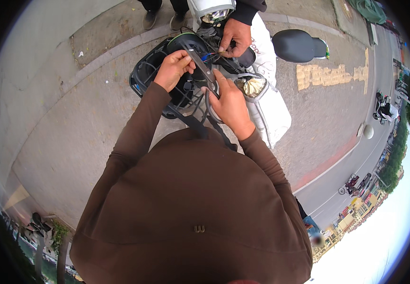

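Note:
My right hand [232,105] is closed round the dark handles of a pair of scissors [202,66]. The scissor blades point up and left, toward a bundle of thin wires [208,57] with a blue piece on it. Just left of the blades, my left hand [173,69] is pinched; whatever lies between its fingertips is too small to make out. Another person's hand [237,38], in a dark sleeve, comes from the top and grips the wires on their right side. Beneath all three hands is the front of a scooter, with a black basket [141,70].
White padded handlebar covers [272,113] hang along the scooter's right side. A black seat [294,46] is further right, near tan patches [330,75] on the pavement. The other person's shoes [150,20] are at the top. Beyond a kerb on the right runs a road [342,184] with vehicles.

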Demonstrator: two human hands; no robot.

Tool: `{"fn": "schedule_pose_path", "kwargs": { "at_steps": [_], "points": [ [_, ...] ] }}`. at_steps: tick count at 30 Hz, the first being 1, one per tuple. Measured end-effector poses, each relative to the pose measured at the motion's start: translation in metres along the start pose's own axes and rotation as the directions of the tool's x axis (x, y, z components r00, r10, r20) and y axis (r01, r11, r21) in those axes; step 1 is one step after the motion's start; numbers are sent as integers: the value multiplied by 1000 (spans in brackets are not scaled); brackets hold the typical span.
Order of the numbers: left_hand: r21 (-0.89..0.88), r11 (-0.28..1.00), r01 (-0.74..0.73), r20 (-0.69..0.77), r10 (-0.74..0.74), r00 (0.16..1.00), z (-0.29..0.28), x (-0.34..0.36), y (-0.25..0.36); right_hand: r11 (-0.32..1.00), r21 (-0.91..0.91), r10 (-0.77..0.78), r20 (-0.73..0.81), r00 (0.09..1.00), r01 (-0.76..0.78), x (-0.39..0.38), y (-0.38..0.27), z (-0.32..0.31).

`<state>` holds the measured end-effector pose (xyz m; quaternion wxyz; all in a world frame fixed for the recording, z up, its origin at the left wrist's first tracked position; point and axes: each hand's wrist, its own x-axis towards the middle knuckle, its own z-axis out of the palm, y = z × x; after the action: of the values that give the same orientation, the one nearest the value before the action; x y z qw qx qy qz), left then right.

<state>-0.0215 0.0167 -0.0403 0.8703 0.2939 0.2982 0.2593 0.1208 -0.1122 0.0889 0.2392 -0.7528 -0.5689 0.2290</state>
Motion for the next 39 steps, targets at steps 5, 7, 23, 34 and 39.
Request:
{"fn": "schedule_pose_path", "kwargs": {
  "at_steps": [5,7,23,34,39],
  "points": [
    [-93,995,-40,-78,33,996,5,-3,-3,962,-248,-96,77,992,112,-22,-20,-36],
    [-184,983,-29,-67,17,998,5,-3,-5,961,-242,-108,121,987,135,-35,-15,-50],
    [39,998,-43,-50,45,998,-1,5,-3,809,30,529,-474,704,-587,-100,79,-55],
    [33,995,-98,-75,100,992,3,2,-9,785,-385,312,-431,847,-485,-105,66,-84],
    [-40,994,-104,-58,102,993,9,3,-9,931,294,296,-267,917,-215,-40,1,-57]
  ]
}}
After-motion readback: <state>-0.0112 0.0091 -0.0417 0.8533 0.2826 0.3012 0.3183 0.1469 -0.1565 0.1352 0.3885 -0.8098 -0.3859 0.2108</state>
